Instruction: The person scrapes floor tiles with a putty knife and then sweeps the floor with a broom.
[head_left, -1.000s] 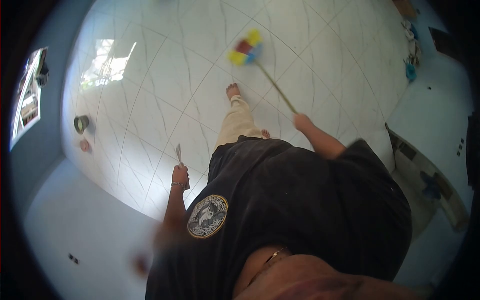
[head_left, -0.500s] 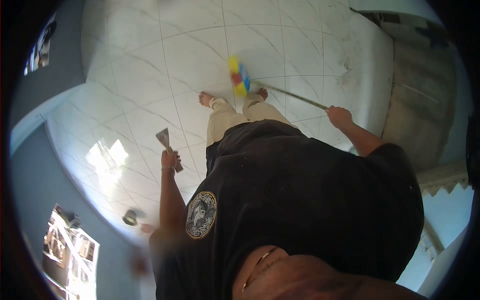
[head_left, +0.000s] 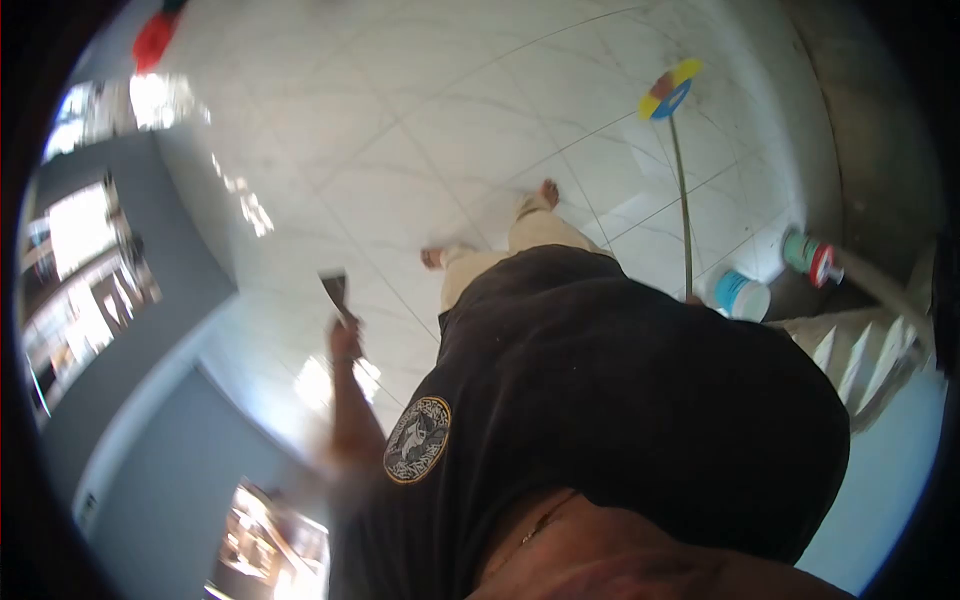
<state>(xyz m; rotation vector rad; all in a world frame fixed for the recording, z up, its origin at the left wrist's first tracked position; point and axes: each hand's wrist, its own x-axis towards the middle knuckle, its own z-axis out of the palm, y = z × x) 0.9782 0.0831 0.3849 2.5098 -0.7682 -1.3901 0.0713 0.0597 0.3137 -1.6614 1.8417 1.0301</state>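
Observation:
My left hand (head_left: 347,338) is closed around the handle of a scraper (head_left: 336,290), its flat, wide blade pointing up and away from me. On my right, a long thin stick (head_left: 684,200) runs across the floor to a flat round head (head_left: 670,90) coloured yellow, red and blue. Only a sliver of my right hand (head_left: 697,300) shows at the stick's near end, beside the black shirt. Its fingers are mostly hidden, but the stick still runs into it. My bare feet stand apart on the white tiles (head_left: 400,200).
A blue and white bucket (head_left: 742,295) and a green and red container (head_left: 812,260) stand at right, near pale stair-like edges (head_left: 860,360). Grey walls (head_left: 215,410) with bright openings line the left. Something red (head_left: 155,40) is at the top left.
My view has turned, and the two containers have come into sight. The stick's coloured head has swung out to the far right. My right hand has dropped mostly behind my shirt; the left keeps the scraper.

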